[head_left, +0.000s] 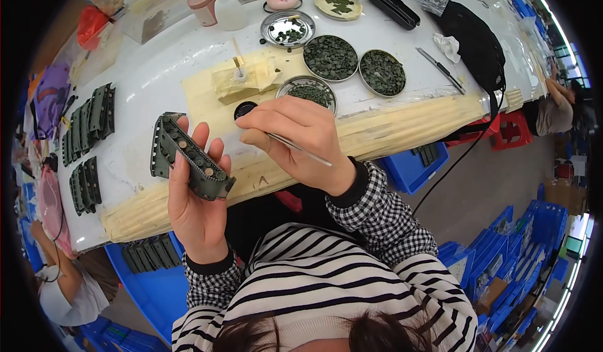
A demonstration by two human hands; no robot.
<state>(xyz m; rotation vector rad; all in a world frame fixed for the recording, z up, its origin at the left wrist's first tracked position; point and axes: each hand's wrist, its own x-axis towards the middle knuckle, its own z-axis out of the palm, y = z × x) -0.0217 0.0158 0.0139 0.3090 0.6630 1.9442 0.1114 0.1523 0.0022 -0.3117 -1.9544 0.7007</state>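
My left hand [198, 217] is closed around a dark green toy tank track piece [191, 157], tilted, with toothed edges and a row of round wheels along its side. Two of those wheels show tan centres. In my right hand [304, 138] is a slim pair of metal tweezers [301, 148], whose back end sticks out past the palm. The fingertips hide its points. Just beyond those fingertips sits a small round black pot [245, 109]. Close by, a tape-wrapped block [242, 85] carries a thin stick standing in its top.
Round tins [330, 57] of small green parts stand beyond my right hand. Similar track pieces [88, 122] lie in rows at the left. A utility knife [441, 70] and black bag [468, 44] lie at the right. Blue bins [151, 289] are below the table edge; other people sit at both sides.
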